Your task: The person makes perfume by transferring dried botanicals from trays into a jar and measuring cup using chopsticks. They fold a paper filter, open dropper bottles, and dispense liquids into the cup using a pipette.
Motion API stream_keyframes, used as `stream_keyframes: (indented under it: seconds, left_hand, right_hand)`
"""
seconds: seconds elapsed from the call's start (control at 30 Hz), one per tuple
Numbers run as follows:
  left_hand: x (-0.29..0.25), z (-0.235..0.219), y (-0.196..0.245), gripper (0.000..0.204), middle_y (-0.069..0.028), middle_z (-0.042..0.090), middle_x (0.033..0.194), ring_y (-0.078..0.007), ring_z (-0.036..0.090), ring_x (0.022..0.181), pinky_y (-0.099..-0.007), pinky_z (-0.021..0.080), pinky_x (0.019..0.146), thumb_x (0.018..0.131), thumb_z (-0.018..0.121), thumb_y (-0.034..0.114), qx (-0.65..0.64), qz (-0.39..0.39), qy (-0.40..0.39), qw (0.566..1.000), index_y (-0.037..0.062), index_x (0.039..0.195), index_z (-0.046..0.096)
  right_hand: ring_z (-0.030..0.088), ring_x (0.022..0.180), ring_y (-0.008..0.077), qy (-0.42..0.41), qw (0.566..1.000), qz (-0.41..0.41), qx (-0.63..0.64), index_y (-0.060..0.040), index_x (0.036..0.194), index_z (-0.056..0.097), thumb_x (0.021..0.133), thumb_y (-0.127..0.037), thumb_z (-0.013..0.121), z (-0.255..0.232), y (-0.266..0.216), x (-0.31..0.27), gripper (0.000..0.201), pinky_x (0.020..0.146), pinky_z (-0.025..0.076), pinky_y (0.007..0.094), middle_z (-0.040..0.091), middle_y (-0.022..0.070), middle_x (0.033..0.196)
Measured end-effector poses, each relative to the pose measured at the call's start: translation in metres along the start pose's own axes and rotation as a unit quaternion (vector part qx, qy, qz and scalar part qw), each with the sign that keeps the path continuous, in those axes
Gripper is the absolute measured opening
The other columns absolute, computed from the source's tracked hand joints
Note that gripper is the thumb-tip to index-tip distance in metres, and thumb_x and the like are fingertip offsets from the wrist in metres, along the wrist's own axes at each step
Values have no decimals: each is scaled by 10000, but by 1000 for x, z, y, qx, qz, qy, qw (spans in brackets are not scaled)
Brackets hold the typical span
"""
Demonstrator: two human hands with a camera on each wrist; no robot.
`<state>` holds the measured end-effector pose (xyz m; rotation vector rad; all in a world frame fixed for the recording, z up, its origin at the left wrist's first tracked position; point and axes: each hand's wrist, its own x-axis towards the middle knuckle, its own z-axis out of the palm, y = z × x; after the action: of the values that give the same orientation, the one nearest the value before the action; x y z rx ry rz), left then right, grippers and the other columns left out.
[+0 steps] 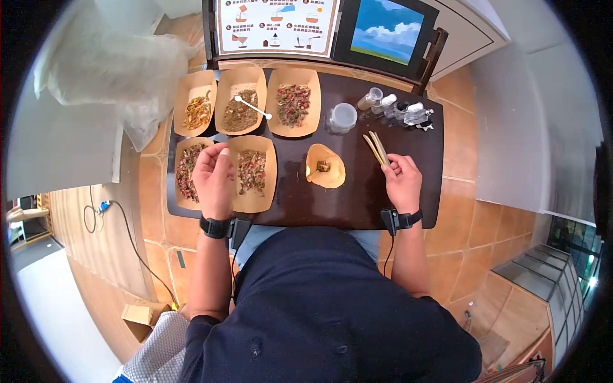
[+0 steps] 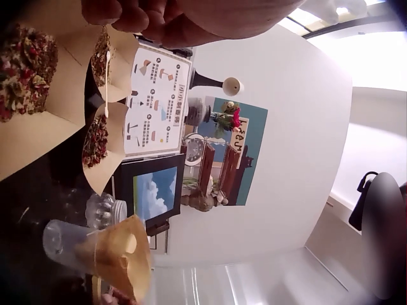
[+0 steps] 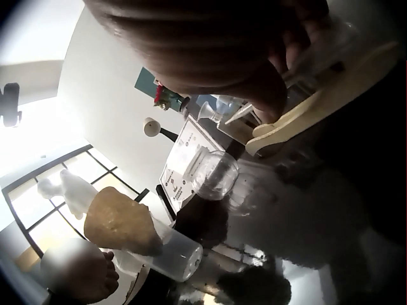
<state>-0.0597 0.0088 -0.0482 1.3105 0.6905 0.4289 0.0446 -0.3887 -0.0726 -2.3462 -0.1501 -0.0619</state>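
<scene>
Pale wooden tongs [image 1: 375, 149] with two thin prongs lie at the right of the dark table, pointing away from me. My right hand [image 1: 403, 180] grips their near end. In the right wrist view, the thumb presses on the rounded end of the wooden tongs [image 3: 270, 135]. Loosely curled, my left hand [image 1: 216, 179] hangs over the two front paper trays, with nothing seen in it. Between the hands a brown paper filter [image 1: 327, 156] with a dark clump inside sits in a clear plastic cup [image 2: 60, 240].
Paper trays of dried petals and herbs, such as the back middle tray [image 1: 294, 127], fill the table's left. A white spoon [image 1: 252, 107] lies across one. A clear jar [image 1: 342, 117] and several small bottles [image 1: 396, 110] stand at the back right, before an instruction sheet [image 1: 274, 25].
</scene>
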Motion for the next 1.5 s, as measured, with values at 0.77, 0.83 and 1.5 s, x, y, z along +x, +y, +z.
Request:
stream_keyframes:
  seconds: [0.77,0.83,1.5]
  left_hand:
    - [-2,-1,5,333,-13,626,797,-94,541,677,-261,460,630,1182,550,283,-28,33,26,999,7,1120,726]
    - [0,-5,5,351,-8,621,788,-90,538,671,-257,454,626,1183,544,292,-31,38,25,998,7,1106,733]
    - [13,-24,1,116,45,652,866,-22,523,647,-190,408,557,1073,710,114,-64,31,85,994,53,1171,701]
  right_hand:
    - [702,907,198,42,994,-59,87,-15,1238,762,963,94,641,-7,-12,-2,319,830,569,323,697,93,1057]
    - [699,887,184,52,995,-54,64,-24,1239,762,918,123,685,-5,-17,-3,362,811,574,315,698,86,1054]
    - [657,1098,371,-29,954,-278,-109,-48,1298,756,831,131,693,8,-20,-6,505,971,558,459,741,141,1218]
